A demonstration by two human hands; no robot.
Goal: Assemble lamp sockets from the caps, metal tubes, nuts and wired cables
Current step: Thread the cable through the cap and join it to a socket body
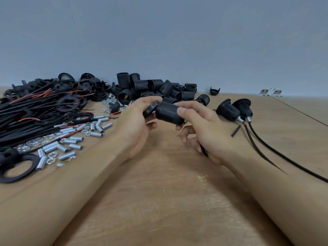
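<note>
while the right hand [200,128] curls its fingers round one ribbed socket body [169,113] above the table [163,192], the left hand [136,121] pinches a black ring [150,108] at its end. two finished sockets [234,109] lie to the right, each trailing a cable; the heaps of tubes [71,139] and wired cables [32,110] are too tangled to count, cut off at left.

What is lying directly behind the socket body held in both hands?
A heap of black threaded socket shells against the wall. The hands and the held socket body cover the heap's near edge.

Cables [32,110] far left, tubes [71,141] beside, finished sockets [234,109] right
</note>
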